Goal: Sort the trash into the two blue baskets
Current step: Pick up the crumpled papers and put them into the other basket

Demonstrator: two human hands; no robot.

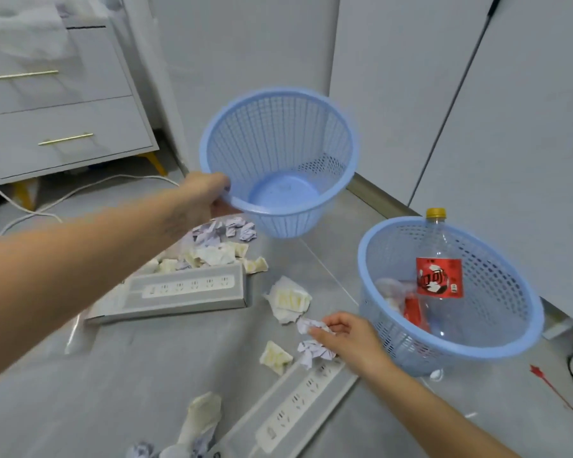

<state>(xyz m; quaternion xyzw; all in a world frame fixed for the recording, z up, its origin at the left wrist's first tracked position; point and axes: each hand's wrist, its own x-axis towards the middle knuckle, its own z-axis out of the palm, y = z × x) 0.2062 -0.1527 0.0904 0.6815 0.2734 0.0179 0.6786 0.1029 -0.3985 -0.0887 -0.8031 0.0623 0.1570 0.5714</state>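
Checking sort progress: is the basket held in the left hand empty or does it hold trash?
Empty. The left hand grips the lifted basket by its rim, and its bare blue bottom shows.

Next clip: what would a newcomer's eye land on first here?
The empty blue basket, held tilted above the floor by the left hand at its rim. Next, the red-labelled bottle standing in the second basket at right, and the right hand pinching a crumpled paper.

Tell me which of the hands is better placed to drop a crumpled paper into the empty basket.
The right hand. It already pinches a crumpled paper above the floor. The left hand grips the rim of the empty basket, holding it tilted and open toward the paper.
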